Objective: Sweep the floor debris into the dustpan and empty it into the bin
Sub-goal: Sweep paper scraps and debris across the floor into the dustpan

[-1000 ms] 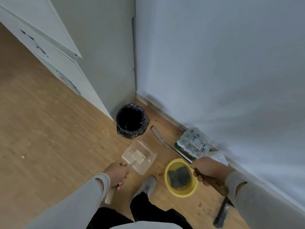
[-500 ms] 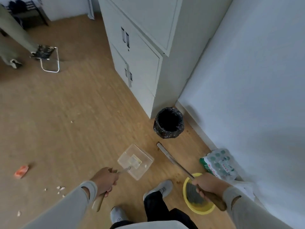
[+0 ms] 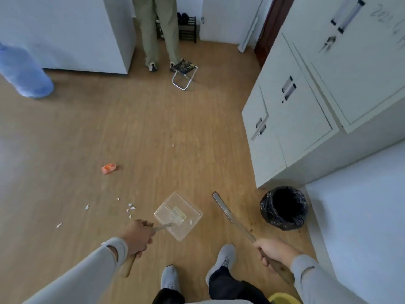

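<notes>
No text, label, brand or number reads clearly anywhere. The only writing is a dark handwritten scrawl on the pale cabinet (image 3: 328, 88) at the far right, near its upper edge; it is blurred, and its characters cannot be made out. The small label holders on the cabinet doors show no legible words. A pale sticker (image 3: 178, 215) lies inside the clear dustpan (image 3: 178, 216) near the middle, but whatever is printed on it is too small to tell.

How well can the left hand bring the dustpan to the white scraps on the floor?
Probably well: the left hand grips the clear dustpan, and bare floor lies between it and the white scraps beside it.
</notes>
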